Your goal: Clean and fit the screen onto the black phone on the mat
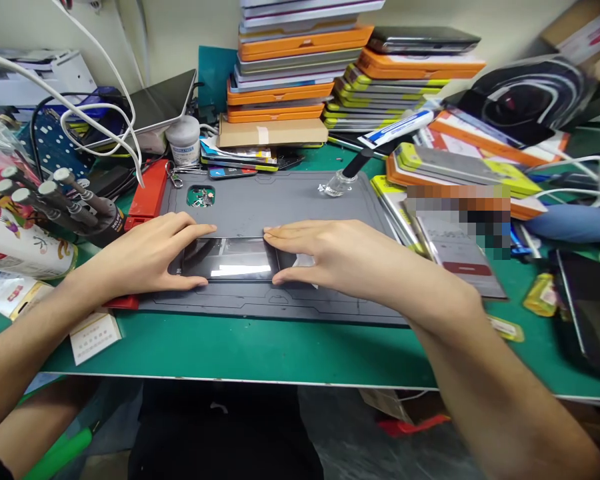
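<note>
A dark smartphone (237,257) with a glossy, reflecting screen lies sideways on a grey work mat (260,200). My left hand (167,253) grips its left end, thumb along the near edge and fingers along the far edge. At the other end, my right hand (320,250) holds it the same way. Part of a small whitish piece (305,260) shows beneath my right palm; what it is I cannot make out. Small metal parts sit in the mat's recessed tray (201,196). Behind my right hand stands a clear glass bottle (336,185) with a black top.
Several screwdrivers (65,200) stand in a holder at left, beside a printed canister (23,240). Stacked orange and grey boxes (300,50) rise at the back. More boxes (460,170) and a dark device (590,313) lie right. White cables (97,100) hang at upper left.
</note>
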The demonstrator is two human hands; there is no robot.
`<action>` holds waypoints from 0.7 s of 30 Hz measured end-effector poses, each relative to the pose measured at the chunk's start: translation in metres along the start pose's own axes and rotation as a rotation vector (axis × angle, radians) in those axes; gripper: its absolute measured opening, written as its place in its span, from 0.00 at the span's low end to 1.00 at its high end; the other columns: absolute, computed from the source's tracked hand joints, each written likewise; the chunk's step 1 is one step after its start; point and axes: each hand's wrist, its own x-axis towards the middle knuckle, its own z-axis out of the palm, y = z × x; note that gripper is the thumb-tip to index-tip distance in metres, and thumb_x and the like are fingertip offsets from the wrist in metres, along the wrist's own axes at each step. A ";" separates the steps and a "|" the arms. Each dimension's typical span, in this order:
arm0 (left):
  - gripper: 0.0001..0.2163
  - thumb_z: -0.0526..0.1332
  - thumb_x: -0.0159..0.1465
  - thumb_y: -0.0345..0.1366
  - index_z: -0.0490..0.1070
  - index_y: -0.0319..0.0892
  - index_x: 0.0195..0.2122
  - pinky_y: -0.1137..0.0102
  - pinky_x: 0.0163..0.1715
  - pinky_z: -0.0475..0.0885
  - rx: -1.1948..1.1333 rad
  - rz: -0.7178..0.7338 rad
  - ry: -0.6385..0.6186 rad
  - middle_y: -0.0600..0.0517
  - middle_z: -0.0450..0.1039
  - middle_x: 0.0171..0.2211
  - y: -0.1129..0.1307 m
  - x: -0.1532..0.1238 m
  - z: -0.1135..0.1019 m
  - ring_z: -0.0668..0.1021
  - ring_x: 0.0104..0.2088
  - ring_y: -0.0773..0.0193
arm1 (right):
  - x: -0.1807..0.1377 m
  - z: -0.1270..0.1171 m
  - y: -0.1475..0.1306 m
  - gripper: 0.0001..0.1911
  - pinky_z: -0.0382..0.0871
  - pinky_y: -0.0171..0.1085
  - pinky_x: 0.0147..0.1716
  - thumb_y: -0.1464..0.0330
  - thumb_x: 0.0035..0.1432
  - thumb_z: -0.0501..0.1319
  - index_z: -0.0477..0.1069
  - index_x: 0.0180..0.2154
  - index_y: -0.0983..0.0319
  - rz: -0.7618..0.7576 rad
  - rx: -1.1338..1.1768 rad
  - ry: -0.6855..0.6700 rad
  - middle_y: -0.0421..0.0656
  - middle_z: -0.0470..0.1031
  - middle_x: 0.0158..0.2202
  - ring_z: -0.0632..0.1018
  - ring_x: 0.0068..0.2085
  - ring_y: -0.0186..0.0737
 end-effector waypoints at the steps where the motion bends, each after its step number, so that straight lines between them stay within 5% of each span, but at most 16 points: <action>1: 0.34 0.67 0.77 0.57 0.68 0.40 0.76 0.56 0.62 0.78 0.001 -0.002 -0.006 0.39 0.77 0.61 0.001 0.000 -0.001 0.81 0.59 0.46 | 0.000 0.000 0.000 0.24 0.85 0.54 0.65 0.62 0.73 0.75 0.84 0.65 0.65 -0.003 -0.004 -0.001 0.51 0.80 0.69 0.84 0.68 0.60; 9: 0.34 0.65 0.77 0.60 0.69 0.41 0.74 0.54 0.61 0.79 0.020 -0.002 -0.007 0.38 0.76 0.61 0.000 -0.001 -0.002 0.82 0.58 0.45 | -0.002 0.004 0.004 0.25 0.84 0.53 0.66 0.61 0.72 0.75 0.84 0.65 0.65 -0.013 -0.019 0.009 0.52 0.79 0.70 0.83 0.68 0.61; 15: 0.43 0.68 0.76 0.60 0.55 0.40 0.81 0.56 0.59 0.79 -0.037 -0.002 0.071 0.41 0.78 0.55 -0.002 -0.003 0.003 0.83 0.55 0.47 | -0.003 0.006 0.005 0.25 0.85 0.54 0.65 0.61 0.72 0.76 0.84 0.64 0.65 -0.032 -0.029 0.028 0.52 0.80 0.69 0.84 0.67 0.62; 21: 0.42 0.67 0.77 0.59 0.52 0.40 0.81 0.55 0.60 0.78 0.000 0.027 0.075 0.39 0.78 0.57 -0.001 -0.004 0.004 0.83 0.57 0.45 | -0.002 0.006 0.004 0.25 0.85 0.54 0.64 0.62 0.72 0.76 0.84 0.64 0.68 -0.053 -0.037 0.028 0.54 0.81 0.69 0.85 0.66 0.63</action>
